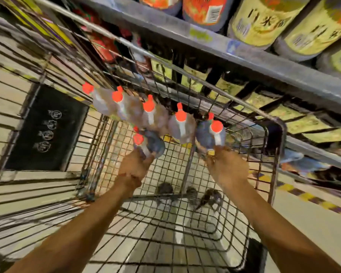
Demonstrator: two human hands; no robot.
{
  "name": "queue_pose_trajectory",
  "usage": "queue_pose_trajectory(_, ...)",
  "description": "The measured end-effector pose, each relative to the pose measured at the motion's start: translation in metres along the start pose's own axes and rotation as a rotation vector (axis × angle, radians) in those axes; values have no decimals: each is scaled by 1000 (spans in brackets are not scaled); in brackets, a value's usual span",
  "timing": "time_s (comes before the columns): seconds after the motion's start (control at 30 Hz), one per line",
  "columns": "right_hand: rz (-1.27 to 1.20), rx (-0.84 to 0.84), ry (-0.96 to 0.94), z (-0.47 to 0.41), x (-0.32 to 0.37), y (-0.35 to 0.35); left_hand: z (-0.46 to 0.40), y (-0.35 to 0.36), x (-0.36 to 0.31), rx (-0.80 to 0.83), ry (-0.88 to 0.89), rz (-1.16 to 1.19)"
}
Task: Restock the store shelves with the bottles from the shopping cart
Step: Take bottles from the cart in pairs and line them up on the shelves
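six red-capped bottles (182, 126) stand in the wire cart (244, 223).

We count six red-capped bottles (182, 126) in one wire cart (272, 174), two of them held, one in each of two hands (135, 166). At least five big yellow-labelled jugs (264, 18) fill one shelf (244, 58) above.

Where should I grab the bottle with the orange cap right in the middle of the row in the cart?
Take the clear plastic bottle with the orange cap round its narrow neck just below the cap, coming from above. It stands upright in the wire shopping cart, squeezed between neighbouring bottles, so the sides are blocked and only the top is free for a grip.
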State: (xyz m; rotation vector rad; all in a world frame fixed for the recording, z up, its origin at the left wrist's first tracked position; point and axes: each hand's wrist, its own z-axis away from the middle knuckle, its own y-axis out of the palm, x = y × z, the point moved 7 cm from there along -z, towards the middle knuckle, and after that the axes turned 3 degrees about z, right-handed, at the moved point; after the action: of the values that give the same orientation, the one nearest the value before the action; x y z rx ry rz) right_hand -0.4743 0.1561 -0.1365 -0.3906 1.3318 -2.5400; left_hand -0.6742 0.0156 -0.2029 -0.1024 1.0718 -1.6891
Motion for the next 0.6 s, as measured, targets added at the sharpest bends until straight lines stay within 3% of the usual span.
queue_pose_trajectory(0.27, -17, -325, 70, -10, -8, -1, 18, -9, -1, -318, -32, 550)
queue_pose_trajectory(0.4, -265, -421, 158, -6, -22, 6, 19, 5, -4, -230, -134, 992)
queue_pose_trajectory(0.5, -515, -458, 118, -9, -30, 12, 19, 11, -3, -162, -178, 1085)
queue_pose_trajectory(0.6, -552, -418, -82, -15, -26, 17, 18, 12, -2, -122, -145, 1076)
